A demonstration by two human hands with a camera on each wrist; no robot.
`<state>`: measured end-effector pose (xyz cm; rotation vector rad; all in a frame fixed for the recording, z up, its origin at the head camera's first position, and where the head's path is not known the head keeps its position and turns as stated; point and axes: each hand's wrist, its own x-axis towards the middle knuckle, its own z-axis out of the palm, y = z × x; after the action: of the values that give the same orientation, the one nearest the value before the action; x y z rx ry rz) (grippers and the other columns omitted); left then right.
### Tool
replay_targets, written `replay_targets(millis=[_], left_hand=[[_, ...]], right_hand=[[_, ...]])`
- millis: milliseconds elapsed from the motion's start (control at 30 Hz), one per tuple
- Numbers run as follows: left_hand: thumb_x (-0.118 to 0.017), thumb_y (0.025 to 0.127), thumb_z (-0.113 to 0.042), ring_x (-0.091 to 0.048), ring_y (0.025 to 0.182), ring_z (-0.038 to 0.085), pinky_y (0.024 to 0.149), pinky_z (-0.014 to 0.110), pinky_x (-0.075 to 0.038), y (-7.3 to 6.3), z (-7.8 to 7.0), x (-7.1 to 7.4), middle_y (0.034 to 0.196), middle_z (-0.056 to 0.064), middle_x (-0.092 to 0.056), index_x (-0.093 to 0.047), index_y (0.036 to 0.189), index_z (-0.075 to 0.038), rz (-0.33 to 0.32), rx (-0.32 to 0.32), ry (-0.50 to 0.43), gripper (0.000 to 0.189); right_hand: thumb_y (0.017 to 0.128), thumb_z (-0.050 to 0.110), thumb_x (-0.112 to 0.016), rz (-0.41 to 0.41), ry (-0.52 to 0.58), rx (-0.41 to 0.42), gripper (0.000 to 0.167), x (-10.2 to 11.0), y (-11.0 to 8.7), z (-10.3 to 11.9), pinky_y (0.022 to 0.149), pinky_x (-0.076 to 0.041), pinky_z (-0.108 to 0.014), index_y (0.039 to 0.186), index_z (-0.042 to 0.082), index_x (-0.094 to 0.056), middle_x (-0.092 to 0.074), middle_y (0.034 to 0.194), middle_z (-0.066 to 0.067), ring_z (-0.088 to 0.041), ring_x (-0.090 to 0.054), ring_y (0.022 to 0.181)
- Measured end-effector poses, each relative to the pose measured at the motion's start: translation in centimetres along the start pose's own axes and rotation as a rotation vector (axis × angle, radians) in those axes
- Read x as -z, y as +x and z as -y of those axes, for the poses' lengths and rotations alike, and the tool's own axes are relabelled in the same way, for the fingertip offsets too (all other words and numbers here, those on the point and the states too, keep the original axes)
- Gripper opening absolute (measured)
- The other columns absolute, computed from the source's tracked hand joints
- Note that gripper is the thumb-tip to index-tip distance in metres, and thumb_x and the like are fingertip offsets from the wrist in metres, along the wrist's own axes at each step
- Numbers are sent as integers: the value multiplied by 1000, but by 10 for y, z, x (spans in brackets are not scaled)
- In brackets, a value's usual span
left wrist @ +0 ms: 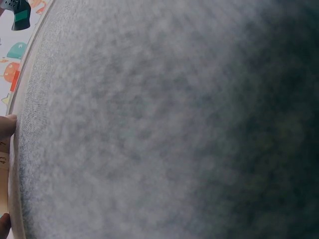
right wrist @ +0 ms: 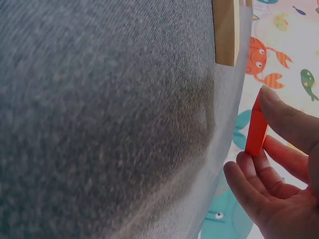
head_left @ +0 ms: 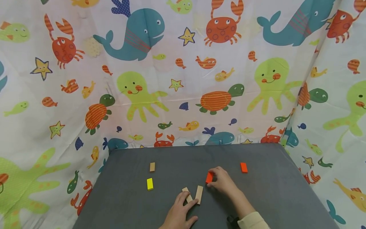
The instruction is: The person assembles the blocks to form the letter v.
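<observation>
My right hand [head_left: 224, 183] pinches an orange-red block [head_left: 209, 177] between thumb and fingers; in the right wrist view the block [right wrist: 256, 128] stands tall between the fingertips. My left hand [head_left: 179, 212] lies low in the middle, its fingers spread over two plain wooden blocks. One wooden block [head_left: 187, 195] slants under its fingers, partly covered. The other wooden block [head_left: 199, 194] leans the opposite way, with a fingertip right at its lower end. Only fingertips [left wrist: 7, 127] and a strip of pale wood show at the edge of the left wrist view.
On the grey table [head_left: 125, 203] a tan block [head_left: 152, 166] and a yellow block [head_left: 150, 184] lie to the left. Another orange-red block [head_left: 243, 167] is at the back right. A sea-animal curtain [head_left: 177, 111] hangs behind. A small black object [head_left: 233, 220] is near the right sleeve.
</observation>
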<state>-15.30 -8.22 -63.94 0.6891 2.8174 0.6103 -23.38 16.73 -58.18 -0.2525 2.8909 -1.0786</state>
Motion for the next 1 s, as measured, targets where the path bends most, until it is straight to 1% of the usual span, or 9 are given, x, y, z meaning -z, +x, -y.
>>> replay_targets(millis=[167,400,600,767,1000], left_hand=[[-72,86,-60,-38,140,27,96,49,-56,0,-2,1,153,-1,-38,-50,141,-52,10,17,8,60],[-72,85,-61,-37,141,28,96,49,-57,0,-1,0,153,-1,-37,-50,141,-52,10,17,6,61],[-72,86,-60,-36,141,28,96,50,-56,0,1,-1,153,-2,-37,-50,141,-52,-15,1,-10,60],[-70,87,-61,-37,140,27,91,47,-58,0,3,-2,153,-1,-37,-50,142,-51,-52,-31,-7,59],[-70,87,-60,-37,141,27,92,47,-58,-1,3,-3,153,-2,-37,-49,142,-51,-49,-36,-6,60]], right_hand=[[72,17,-92,9,12,0,57,-3,2,4,89,-55,-46,123,5,-69,-62,116,-9,-21,-59,97],[72,16,-92,4,7,20,56,-7,4,10,89,-55,-47,122,5,-70,-62,116,-10,-23,-59,97],[72,16,-92,28,-6,34,56,-11,7,12,88,-55,-47,122,5,-70,-63,115,-9,-22,-59,97],[71,19,-93,35,-6,38,57,-14,11,12,87,-55,-45,122,6,-69,-63,115,-9,-21,-57,95],[70,20,-94,48,-11,53,58,-19,14,10,83,-54,-42,121,5,-69,-62,112,-9,-19,-56,91]])
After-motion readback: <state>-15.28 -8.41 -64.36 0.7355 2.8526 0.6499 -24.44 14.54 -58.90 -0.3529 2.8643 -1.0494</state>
